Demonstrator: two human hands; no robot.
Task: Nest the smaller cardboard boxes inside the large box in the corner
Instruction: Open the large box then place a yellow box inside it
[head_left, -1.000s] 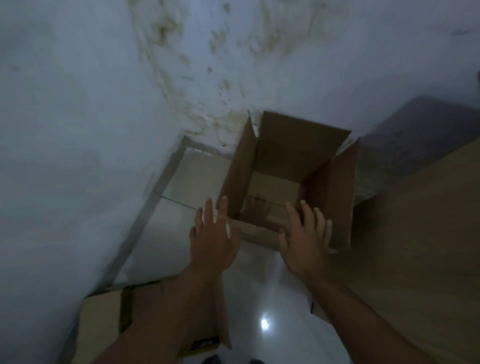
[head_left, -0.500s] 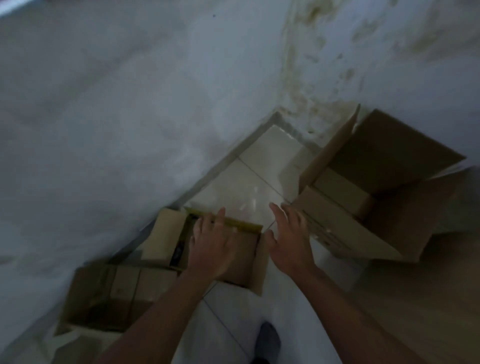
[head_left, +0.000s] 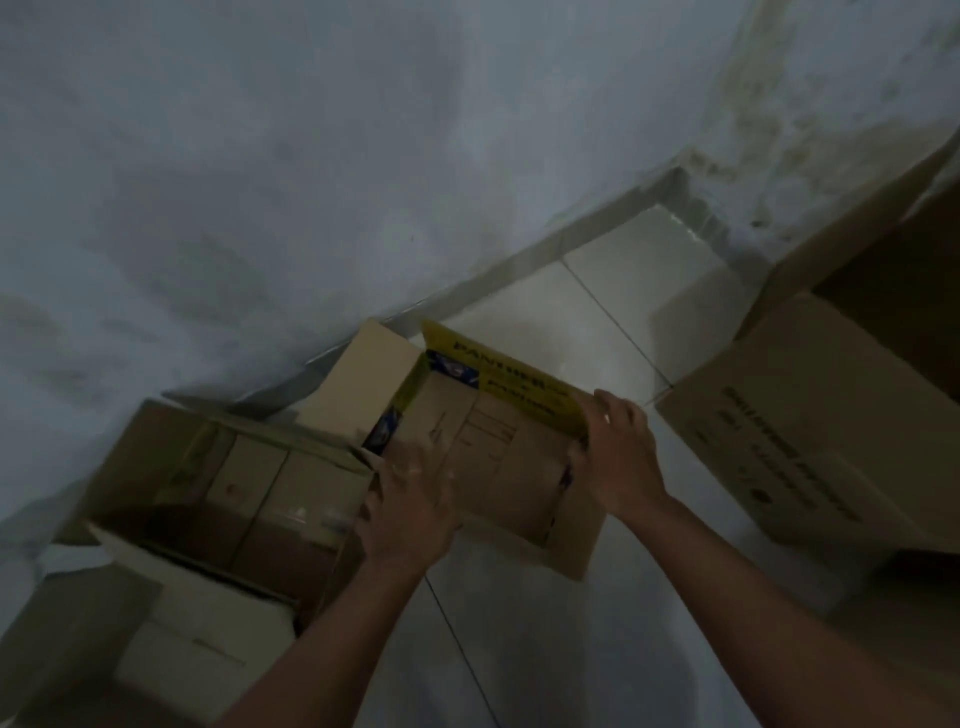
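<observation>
A small open cardboard box (head_left: 498, 457) with a yellow printed flap sits on the tiled floor by the wall. My right hand (head_left: 618, 452) grips its right flap and corner. My left hand (head_left: 410, 504) lies blurred on its near-left edge, fingers spread; whether it grips is unclear. To the left stands another open cardboard box (head_left: 249, 488) with its flaps up. The large box (head_left: 810, 415) stands at the right edge near the corner, partly cut off by the frame.
A stained white wall (head_left: 311, 182) runs diagonally behind the boxes and meets the other wall at the upper right. Pale glossy floor tiles (head_left: 587, 317) lie between the small box and the large one. A flat cardboard piece (head_left: 176, 654) lies at the lower left.
My view has swung left from the large box to the small boxes by the wall. Both hands have come down onto the yellow-flapped box, and the right hand has closed on its flap.
</observation>
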